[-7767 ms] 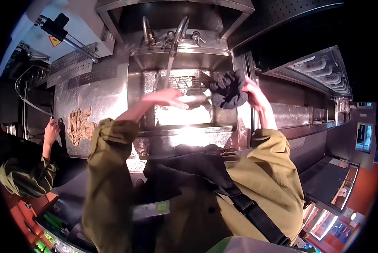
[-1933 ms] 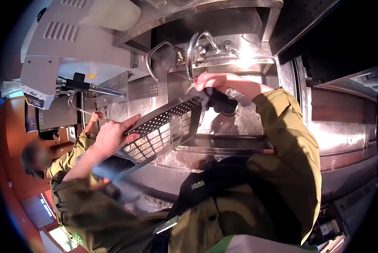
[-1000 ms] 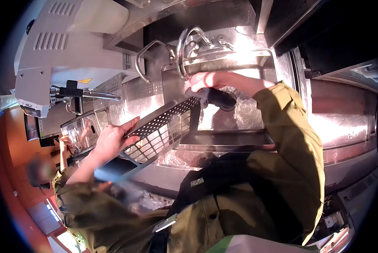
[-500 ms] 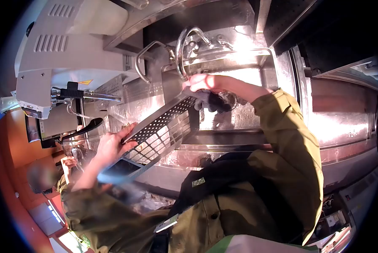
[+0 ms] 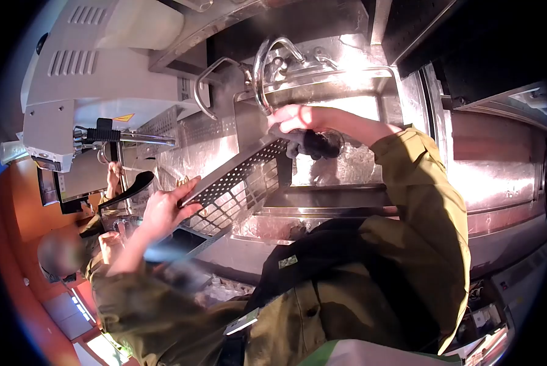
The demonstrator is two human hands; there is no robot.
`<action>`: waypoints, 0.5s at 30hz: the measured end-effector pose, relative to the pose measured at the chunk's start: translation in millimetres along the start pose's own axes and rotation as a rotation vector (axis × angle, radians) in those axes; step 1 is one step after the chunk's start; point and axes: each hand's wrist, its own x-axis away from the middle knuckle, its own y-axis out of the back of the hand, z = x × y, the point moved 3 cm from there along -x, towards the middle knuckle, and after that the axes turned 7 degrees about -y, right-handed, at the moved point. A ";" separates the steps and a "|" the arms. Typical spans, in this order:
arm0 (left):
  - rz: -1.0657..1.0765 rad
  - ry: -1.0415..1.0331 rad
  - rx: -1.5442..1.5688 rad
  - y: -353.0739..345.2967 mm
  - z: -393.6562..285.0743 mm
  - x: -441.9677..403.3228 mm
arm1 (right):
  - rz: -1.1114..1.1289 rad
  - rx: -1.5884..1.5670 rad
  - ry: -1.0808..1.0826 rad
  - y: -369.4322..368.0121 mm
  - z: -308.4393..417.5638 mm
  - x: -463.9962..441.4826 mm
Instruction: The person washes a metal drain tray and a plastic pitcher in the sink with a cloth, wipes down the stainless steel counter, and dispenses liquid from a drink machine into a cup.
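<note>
My left hand (image 5: 163, 210) grips the near left end of a dark perforated basket (image 5: 233, 192) with a grid-like side. The basket is tilted, its far end over the sink (image 5: 346, 198). My right hand (image 5: 298, 119) is closed on a dark cloth (image 5: 316, 145) at the basket's far upper corner, right below the curved faucet (image 5: 260, 73). The cloth hangs over the sink basin, and its folds hide part of the basket's corner.
At the left, a co-worker's hands (image 5: 113, 174) are at a clear container with a black handle (image 5: 133, 189). A grey machine (image 5: 108, 73) with a metal wand (image 5: 145, 139) stands at the upper left. A second faucet (image 5: 205, 91) is beside the sink.
Since the earliest frame my left hand has taken hold of the basket, lifted from the sink, and the cloth has moved left to its corner. Lately the co-worker's hands and clear container have shifted.
</note>
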 end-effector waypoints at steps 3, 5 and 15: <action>0.000 -0.011 0.007 -1.0 1.2 0.6 | -0.083 -0.031 0.019 -3.9 -3.2 0.8; -0.031 -0.044 0.009 -2.7 5.2 0.2 | -0.175 -0.126 0.043 -1.2 -5.4 2.3; -0.052 -0.075 -0.014 -5.7 8.2 2.4 | -0.025 -0.023 0.200 -13.8 28.3 16.1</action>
